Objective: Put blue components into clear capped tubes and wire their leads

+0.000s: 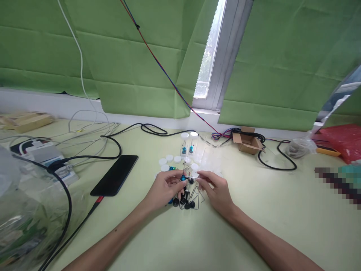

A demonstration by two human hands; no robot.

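Between the thumb and fingers of my left hand (165, 190) is a small blue metallic part (183, 178), with a thin metal rod rising from it. My right hand (217, 190) pinches the end of a thin metal wire (192, 177) that reaches across to the blue part. Whether wire and part touch, I cannot tell. Below my fingers lie several black round-headed pieces (187, 205) and bent metal wires (202, 194). White round discs (163, 162) are scattered just beyond my left hand. Farther back, two similar blue parts (184, 150) stand near white discs.
A black phone (115, 176) with a cable plugged in lies left. Cables and a white device (50, 156) crowd the far left, beside a clear plastic bag (17, 226). An opened cardboard box (247, 142), glasses (213, 142) and black cable (278, 168) lie toward the back right.
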